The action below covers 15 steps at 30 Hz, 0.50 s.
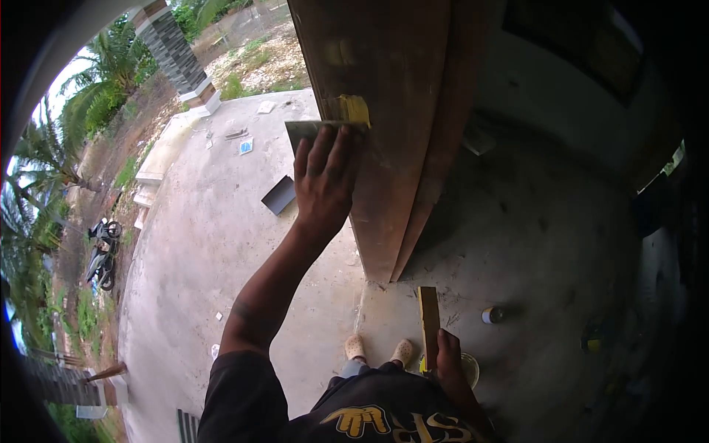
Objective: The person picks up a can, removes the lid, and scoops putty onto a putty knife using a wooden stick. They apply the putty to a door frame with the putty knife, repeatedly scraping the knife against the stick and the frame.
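My left hand (pixel 325 173) is raised, its fingers on a flat, wide metal scraper (pixel 304 133) held against the edge of a brown wooden door frame (pixel 391 162). Just above the scraper, a patch of yellow filler (pixel 356 109) shows on the wood. Low in the view, my right hand (pixel 449 358) grips a narrow wooden board (pixel 428 317) that stands roughly upright. Some yellow material shows at the board's lower end. Behind my right hand is a round container (pixel 470 368), partly hidden by the hand.
A small can (pixel 492 315) lies on the concrete floor (pixel 221 251) at the right. Beyond the frame on the left is a dark rectangular box (pixel 279 195). A stone-clad pillar (pixel 171 52) and a parked motorcycle (pixel 103 253) stand farther off.
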Available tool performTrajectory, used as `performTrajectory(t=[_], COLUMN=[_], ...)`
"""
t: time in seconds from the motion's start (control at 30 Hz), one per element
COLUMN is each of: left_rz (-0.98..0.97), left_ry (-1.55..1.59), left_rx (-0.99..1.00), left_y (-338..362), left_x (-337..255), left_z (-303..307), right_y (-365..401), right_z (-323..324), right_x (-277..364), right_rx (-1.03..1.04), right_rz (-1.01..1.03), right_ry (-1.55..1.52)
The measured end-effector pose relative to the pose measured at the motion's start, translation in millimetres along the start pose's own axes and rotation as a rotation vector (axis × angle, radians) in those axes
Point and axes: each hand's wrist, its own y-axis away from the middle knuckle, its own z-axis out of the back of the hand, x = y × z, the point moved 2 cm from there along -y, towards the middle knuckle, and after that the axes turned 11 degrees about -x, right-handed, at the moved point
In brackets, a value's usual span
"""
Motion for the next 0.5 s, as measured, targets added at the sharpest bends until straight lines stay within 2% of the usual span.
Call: performTrajectory(t=[0.07,0.1,0.13,0.2,0.23,0.27,0.3,0.37,0.43,0.5], left_rz=[-0.001,0.030,0.066,0.092,0.098,0.123,0.054,0.049,0.038,-0.007], left_ry=[0.038,0.091,0.142,0.169,0.189,0.212,0.206,0.236,0.215,0.116], left_rx=[0.075,0.174,0.274,0.180,0.140,0.042,-0.050,-0.011,0.025,0.045], left_y=[52,67,76,37,7,-33,-68,-106,-96,-39], left_x=[-13,-20,-24,-17,-14,-6,3,10,3,-13], left_z=[-16,-10,-3,23,42,53,61,68,59,32], right_y=[3,-14,-11,-16,-15,-15,-14,-14,-10,-10], right_z=[4,17,22,17,21,19,19,15,8,3], right_x=[9,-36,-45,-48,-26,-21,-18,-3,20,29], right_rx=[-0.076,0.006,-0.076,-0.240,-0.023,0.001,0.024,0.020,0.008,-0.021], right_rz=[0.140,0.050,0.073,0.140,-0.033,-0.048,-0.063,-0.109,-0.041,0.043], right_ry=[0.103,0.170,0.149,0.081,-0.035,-0.020,-0.001,0.041,0.061,0.099])
